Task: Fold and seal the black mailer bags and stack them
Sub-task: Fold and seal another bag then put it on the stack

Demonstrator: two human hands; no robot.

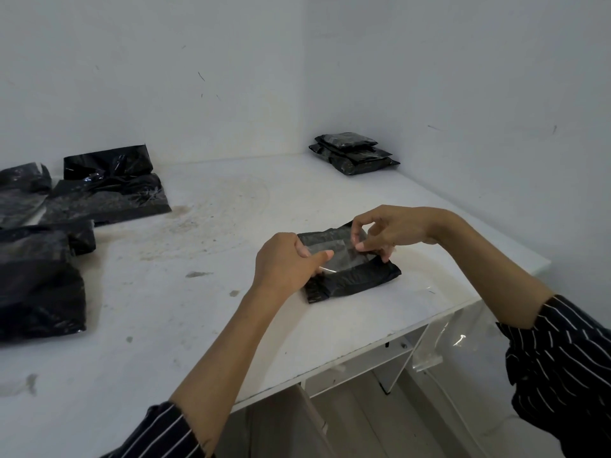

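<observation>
Both L hand (287, 262) & R hand (393, 231) pinch clear tape (344, 256) on mailer bag (360, 280) nr table (396, 325) edge.

Holds a clear strip (337, 257) stretched over a folded black mailer bag (360, 282) on a stained white table (198, 325), left hand (287, 259) gripping the near end with the thumb laid along it, right hand (393, 231) pinching the far end between thumb and forefinger. Wears dark striped sleeves (562, 358). Sits well apart from a small stack of folded black bags (353, 153) in the far corner and loose black bags (109, 190) spread along the table's left side.
</observation>
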